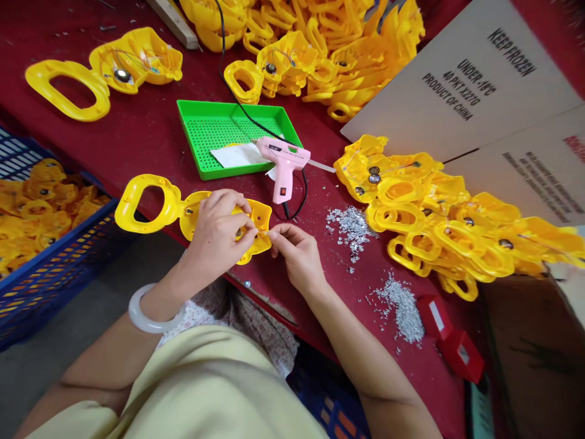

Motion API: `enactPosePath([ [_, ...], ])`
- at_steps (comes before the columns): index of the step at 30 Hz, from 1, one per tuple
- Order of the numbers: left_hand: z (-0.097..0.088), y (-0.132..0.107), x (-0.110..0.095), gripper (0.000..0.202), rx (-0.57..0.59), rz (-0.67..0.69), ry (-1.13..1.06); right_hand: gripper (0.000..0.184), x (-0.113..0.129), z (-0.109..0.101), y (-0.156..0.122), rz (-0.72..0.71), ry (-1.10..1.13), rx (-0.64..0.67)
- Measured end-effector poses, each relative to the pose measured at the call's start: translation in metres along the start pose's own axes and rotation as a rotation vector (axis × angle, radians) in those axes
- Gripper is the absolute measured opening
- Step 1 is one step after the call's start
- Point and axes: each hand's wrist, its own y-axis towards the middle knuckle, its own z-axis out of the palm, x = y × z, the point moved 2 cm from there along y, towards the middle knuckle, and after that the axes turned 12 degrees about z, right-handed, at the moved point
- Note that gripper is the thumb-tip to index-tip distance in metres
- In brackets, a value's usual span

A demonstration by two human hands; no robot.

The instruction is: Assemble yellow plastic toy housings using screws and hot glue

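My left hand (219, 230) grips a yellow moulded plastic part (260, 218), which has a ring-shaped handle (150, 204) reaching out to the left. My right hand (296, 256) pinches its fingertips together at the part's right edge, on something too small to make out. A pink hot glue gun (284, 166) lies just above my hands, across the edge of a green perforated tray (205, 131). Its black cord runs up the table. My fingers hide much of the yellow part's hollow side.
Heaps of similar yellow parts (439, 210) lie on the red table (137, 134) to the right and far side. A blue crate (46, 244) holds more at left. Silver bits (351, 227) are scattered near my right hand. Printed cardboard sheets (457, 79) lie at upper right.
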Motion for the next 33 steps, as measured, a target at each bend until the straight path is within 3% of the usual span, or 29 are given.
enactPosePath([
  [8, -0.008, -0.007, 0.002, 0.012, -0.098, 0.111, -0.093, 0.033, 0.008, 0.003, 0.003, 0.065, 0.040, 0.042],
  [15, -0.007, -0.010, 0.003, 0.016, -0.011, 0.236, -0.028, 0.040, 0.006, 0.001, 0.007, 0.126, 0.132, 0.094],
  [25, -0.005, -0.008, 0.001, 0.018, 0.088, 0.241, 0.022, 0.050, 0.006, -0.001, 0.009, 0.157, 0.190, 0.173],
  [33, -0.006, -0.005, 0.000, 0.019, 0.124, 0.236, 0.031, 0.043, 0.009, -0.001, 0.010, 0.170, 0.198, 0.262],
])
